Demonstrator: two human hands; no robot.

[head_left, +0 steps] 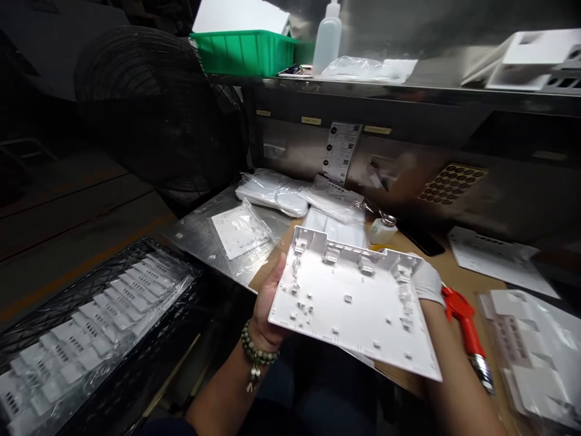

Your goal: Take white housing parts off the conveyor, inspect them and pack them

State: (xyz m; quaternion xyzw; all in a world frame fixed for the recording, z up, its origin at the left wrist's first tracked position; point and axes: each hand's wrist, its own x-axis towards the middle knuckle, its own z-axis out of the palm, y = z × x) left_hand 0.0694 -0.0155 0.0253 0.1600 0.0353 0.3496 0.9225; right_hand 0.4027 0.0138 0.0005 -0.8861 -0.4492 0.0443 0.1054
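A white plastic housing panel (354, 309) with clips and small posts on its inner face is held up, tilted, over the front edge of the bench. My left hand (269, 303), a beaded bracelet at its wrist, grips the panel's left edge, fingers hidden underneath. At the far right corner my right hand (429, 280), in a white glove, holds the panel from behind; its fingers are mostly hidden. Just right of that hand lies a red air blow gun (463, 318). A similar panel in clear film (240, 229) rests on the metal bench to the left.
Several bagged white panels (91, 324) stand in a black crate (149, 245) at lower left. More wrapped parts (535, 351) lie at right, near a phone (420, 237) and a small dispenser jar (382, 230). A shelf above carries a green bin (245, 53) and a bottle (327, 39).
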